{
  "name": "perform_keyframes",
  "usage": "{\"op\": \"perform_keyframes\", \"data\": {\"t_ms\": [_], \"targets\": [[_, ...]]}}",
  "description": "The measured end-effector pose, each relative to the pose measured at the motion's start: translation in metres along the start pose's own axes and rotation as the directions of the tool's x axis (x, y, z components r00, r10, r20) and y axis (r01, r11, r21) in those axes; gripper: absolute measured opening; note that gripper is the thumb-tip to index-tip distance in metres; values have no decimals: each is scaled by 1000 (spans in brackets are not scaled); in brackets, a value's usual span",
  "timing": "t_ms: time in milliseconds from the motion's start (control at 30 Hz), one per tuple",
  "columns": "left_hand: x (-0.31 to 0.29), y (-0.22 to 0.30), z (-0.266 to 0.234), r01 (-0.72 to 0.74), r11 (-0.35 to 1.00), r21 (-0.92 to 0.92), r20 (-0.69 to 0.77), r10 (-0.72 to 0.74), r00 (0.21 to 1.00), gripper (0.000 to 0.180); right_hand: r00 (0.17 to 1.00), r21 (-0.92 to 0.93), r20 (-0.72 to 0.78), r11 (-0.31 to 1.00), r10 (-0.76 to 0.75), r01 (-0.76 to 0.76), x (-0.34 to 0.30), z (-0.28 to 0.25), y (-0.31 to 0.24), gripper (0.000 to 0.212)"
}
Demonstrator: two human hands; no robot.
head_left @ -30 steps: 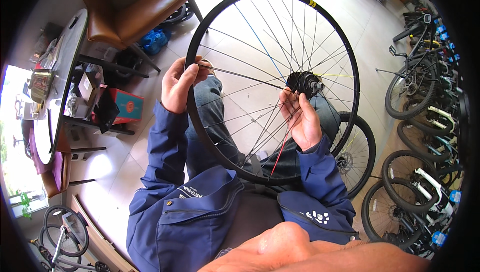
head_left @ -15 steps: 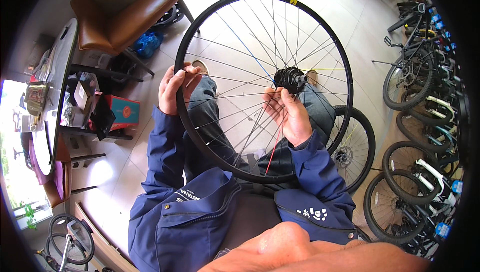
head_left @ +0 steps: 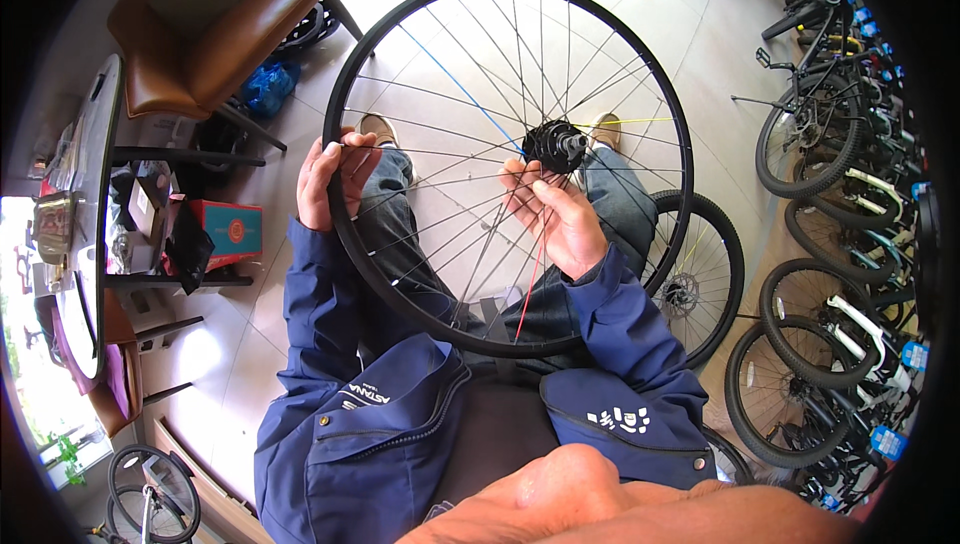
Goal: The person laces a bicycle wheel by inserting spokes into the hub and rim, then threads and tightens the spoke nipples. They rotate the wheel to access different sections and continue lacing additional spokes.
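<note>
A bicycle wheel rim (head_left: 685,139), black and without a tyre, stands over my lap. Its thin spokes are mostly black, with one blue spoke (head_left: 462,90), one red spoke (head_left: 530,284) and one yellow spoke (head_left: 640,121). At the rim's left side, my left hand (head_left: 335,182) pinches a black spoke close to the rim between thumb and fingers. Just below the black hub (head_left: 556,147), my right hand (head_left: 562,216) is closed, thumb against fingertips, on a spoke near its hub end. Its fingertips partly hide that end.
Behind my right leg is a second wheel (head_left: 741,274) with a tyre and disc rotor. Bicycles (head_left: 815,134) line the right side. To the left are a brown chair (head_left: 215,34), a table (head_left: 85,234) and a red-and-blue box (head_left: 232,232). My shoes (head_left: 378,128) rest on the tiled floor.
The whole view has shifted slightly, so wheel and hands appear a little further left and up. Both hands keep nearly the same places on the wheel.
</note>
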State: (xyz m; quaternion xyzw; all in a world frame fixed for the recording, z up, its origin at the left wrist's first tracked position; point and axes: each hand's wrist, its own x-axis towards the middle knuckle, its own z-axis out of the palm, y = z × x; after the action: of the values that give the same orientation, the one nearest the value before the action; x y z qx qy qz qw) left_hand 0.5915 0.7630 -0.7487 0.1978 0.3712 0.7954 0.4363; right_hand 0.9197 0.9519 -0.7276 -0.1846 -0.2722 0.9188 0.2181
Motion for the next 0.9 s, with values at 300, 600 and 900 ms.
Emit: {"op": "perform_keyframes", "data": {"t_ms": [300,600,900], "targets": [[-4,0,4,-4,1000,28,-29,5,1000,41,1000,-48,18,999,14,-13,8,-12,5,15],[-24,16,-13,29,573,819,-49,19,999,39,996,-6,17,996,90,-90,16,-26,19,19],[-67,49,58,-336,-224,915,355,49,934,28,992,-34,-4,991,126,-126,20,-32,26,21]]}}
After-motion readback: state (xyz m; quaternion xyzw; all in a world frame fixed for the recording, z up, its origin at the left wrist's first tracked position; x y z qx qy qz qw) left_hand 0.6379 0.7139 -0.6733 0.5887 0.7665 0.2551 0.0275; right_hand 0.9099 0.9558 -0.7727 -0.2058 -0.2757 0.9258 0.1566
